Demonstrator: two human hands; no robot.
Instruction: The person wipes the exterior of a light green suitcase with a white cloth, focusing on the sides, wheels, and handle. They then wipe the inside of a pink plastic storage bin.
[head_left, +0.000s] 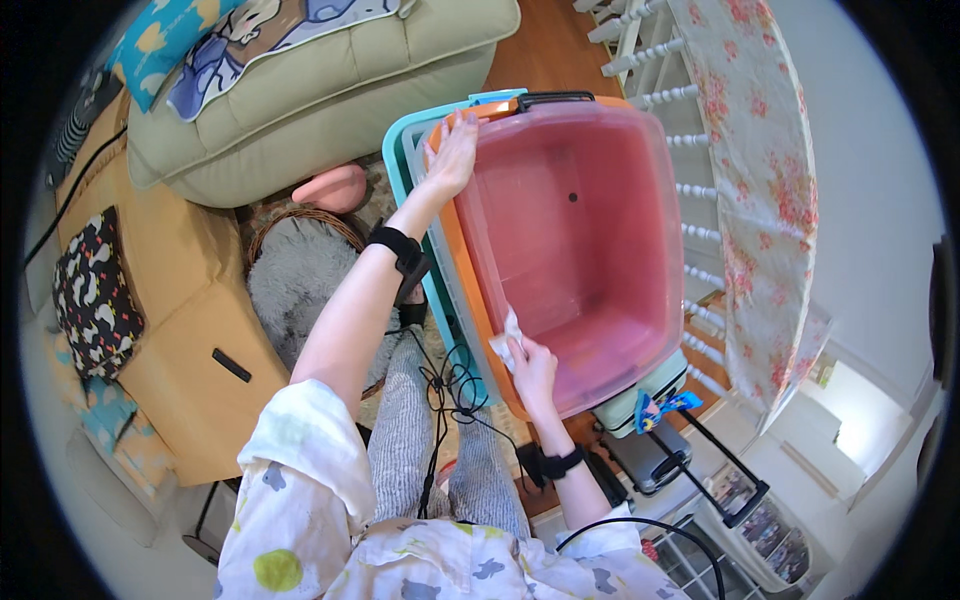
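A large translucent pink plastic storage bin (577, 217) stands before me, with an orange edge (480, 300) along its left side and a black handle (555, 97) at the far end. My left hand (454, 157) lies on the far left corner of the orange edge, its fingers slightly spread. Pinched in my right hand (534, 367) is a crumpled white tissue or wipe (508, 339), held at the near left edge of the bin. Beneath the bin, pale and turquoise plastic rims (401, 150) stick out to the left.
A beige sofa (315, 112) and a tan couch (187, 330) border the left. Beside my legs sit a wicker basket with a grey plush cushion (300, 270) and a pink object (334, 187). White railings (697, 191) flank the right. Tangled black cables (450, 382) hang before me; suitcases (645, 450) stand nearby.
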